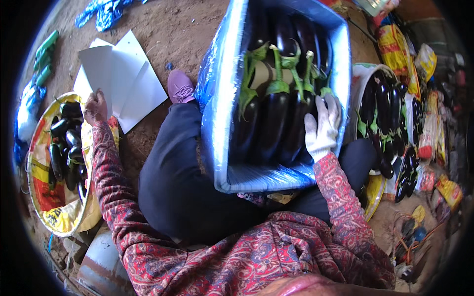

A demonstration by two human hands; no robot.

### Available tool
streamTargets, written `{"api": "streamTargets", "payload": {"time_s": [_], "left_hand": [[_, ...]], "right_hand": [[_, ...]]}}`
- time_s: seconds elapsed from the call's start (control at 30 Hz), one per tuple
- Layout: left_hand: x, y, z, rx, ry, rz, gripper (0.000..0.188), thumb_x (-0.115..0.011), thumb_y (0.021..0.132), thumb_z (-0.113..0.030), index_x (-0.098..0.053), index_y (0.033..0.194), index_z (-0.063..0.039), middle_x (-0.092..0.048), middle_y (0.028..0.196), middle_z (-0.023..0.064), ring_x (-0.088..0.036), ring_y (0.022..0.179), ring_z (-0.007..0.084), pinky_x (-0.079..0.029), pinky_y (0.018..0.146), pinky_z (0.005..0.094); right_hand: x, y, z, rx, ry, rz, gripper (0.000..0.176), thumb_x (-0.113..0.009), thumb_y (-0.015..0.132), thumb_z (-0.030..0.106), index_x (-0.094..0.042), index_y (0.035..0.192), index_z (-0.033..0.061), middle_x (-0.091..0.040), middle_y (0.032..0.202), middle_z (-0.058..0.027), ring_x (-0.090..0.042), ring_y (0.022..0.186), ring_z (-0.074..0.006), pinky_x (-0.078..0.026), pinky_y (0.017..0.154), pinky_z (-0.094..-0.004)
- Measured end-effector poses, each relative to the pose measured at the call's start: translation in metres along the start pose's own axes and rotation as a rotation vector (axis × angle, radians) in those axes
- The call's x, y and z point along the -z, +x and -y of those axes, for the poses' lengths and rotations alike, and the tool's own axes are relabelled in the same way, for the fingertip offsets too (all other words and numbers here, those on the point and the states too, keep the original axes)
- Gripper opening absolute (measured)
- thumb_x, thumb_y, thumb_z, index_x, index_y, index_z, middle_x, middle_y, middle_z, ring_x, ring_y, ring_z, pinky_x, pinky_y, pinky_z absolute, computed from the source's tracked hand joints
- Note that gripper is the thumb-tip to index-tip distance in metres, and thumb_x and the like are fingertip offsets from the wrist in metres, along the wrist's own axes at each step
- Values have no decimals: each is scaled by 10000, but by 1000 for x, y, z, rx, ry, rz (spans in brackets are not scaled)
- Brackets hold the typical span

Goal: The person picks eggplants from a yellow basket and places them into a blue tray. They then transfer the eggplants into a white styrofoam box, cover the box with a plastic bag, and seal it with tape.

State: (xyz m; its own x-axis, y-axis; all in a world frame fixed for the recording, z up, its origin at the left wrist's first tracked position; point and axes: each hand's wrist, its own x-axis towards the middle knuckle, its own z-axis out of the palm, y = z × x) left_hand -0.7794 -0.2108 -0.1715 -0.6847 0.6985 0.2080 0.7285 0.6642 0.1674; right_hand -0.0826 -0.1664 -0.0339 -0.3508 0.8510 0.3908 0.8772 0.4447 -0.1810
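A blue box (221, 122) lined with clear plastic film stands between my legs. Inside it dark purple eggplants (273, 122) lie in two rows, green stems meeting at the middle, where some tan material shows. My right hand (324, 124), in a white knit glove, rests with fingers apart on the eggplants near the box's right wall. Out to the left, my bare left hand (95, 107) pinches the edge of a white sheet (98, 70). More white sheets (139, 85) lie under it on the ground.
On the left stands a round woven-sack basket (39, 185) holding small eggplants. To the right is a white container (359, 79) with more eggplants, and others lie beside it. Colourful sacks (394, 51) are piled farther right. Blue plastic (105, 14) lies at the top left. A rusty metal cylinder (105, 259) is at the bottom left.
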Motion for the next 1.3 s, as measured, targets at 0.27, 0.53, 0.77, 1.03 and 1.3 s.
{"api": "streamTargets", "payload": {"time_s": [0.27, 0.53, 0.77, 1.03, 1.3], "left_hand": [[226, -62, -222, -909, -186, -458, 183, -693, 964, -150, -762, 1126, -99, -744, 974, 127, -732, 874, 322, -563, 718, 396], [307, -231, -341, -1641, -368, -31, 484, -672, 779, -104, -671, 1252, 1, -624, 952, 69, -644, 837, 195, -516, 754, 378], [279, -296, -343, -1757, -240, 254, 559, -635, 804, -96, -606, 1359, -32, -520, 847, 10, -562, 754, 141, -447, 715, 347], [280, -270, -396, -1482, -321, 511, 767, -890, 740, -469, -655, 1302, -3, -646, 1036, 161, -641, 978, 334, -532, 837, 459], [143, -250, -458, -1230, 31, 275, 1139, -759, 746, -761, -259, 1652, -285, -128, 1727, 156, -57, 1573, 482, -56, 1134, 826]], "right_hand": [[1, -7, -8, -27, 59, -13, 521, -697, 923, 337, -606, 1335, 33, -487, 1454, -217, -388, 1399, -468, -318, 1178, -551], [82, -13, -19, -695, 1610, -23, 617, -524, 1067, 454, -501, 1476, -8, -613, 1403, -149, -612, 1270, -274, -474, 1092, -397], [98, -48, -38, -1106, 1776, 398, 639, -528, 1065, 414, -478, 1480, -69, -594, 1431, -153, -563, 1309, -231, -415, 1136, -359], [88, -63, -32, -855, 1649, 371, 453, -630, 920, 50, -578, 1357, -58, -683, 1189, -101, -649, 1056, -175, -520, 973, -326], [100, -58, -26, -888, 1545, 462, 477, -556, 968, 70, -521, 1432, -35, -672, 1305, -163, -645, 1178, -215, -498, 1014, -343]]}}
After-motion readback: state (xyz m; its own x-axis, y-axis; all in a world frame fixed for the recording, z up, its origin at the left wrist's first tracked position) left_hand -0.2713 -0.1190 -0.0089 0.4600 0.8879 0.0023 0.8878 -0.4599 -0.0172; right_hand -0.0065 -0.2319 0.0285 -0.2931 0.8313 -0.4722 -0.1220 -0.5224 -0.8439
